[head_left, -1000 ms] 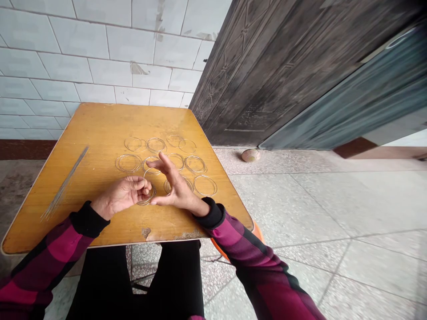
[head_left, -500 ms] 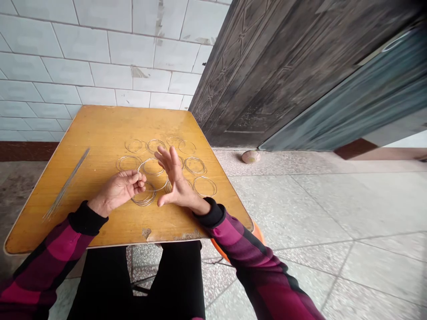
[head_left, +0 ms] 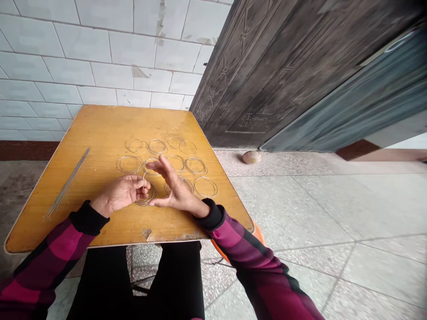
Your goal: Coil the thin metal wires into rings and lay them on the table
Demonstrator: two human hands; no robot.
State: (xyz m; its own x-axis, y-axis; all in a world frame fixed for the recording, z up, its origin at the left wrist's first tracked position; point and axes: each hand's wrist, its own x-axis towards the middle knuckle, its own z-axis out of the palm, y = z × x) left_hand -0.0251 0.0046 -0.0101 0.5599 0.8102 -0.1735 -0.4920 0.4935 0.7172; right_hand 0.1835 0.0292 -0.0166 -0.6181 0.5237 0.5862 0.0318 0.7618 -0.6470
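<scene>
My left hand [head_left: 124,194] is closed in a pinch on a thin wire ring [head_left: 144,173], which stands up above the table. My right hand [head_left: 173,186] faces it from the right, thumb and fingers spread apart around the ring's far side; whether the fingers touch the wire I cannot tell. Beneath and beyond the hands, several coiled wire rings lie in rows on the wooden table [head_left: 110,129]. One coil [head_left: 205,186] lies just right of my right hand, and another pile [head_left: 147,201] is partly hidden under my hands.
A bundle of straight wires [head_left: 68,182] lies at the table's left side. The white tiled wall [head_left: 110,49] meets the table's far edge. A dark wooden door [head_left: 253,71] stands to the right, with a round stone-like object [head_left: 251,157] on the floor. An orange stool edge [head_left: 258,233] shows beside the table.
My right hand has come down and left, closer to my left hand, its fingers bending inward. My left hand has shifted slightly right and down, keeping the wire ring pinched.
</scene>
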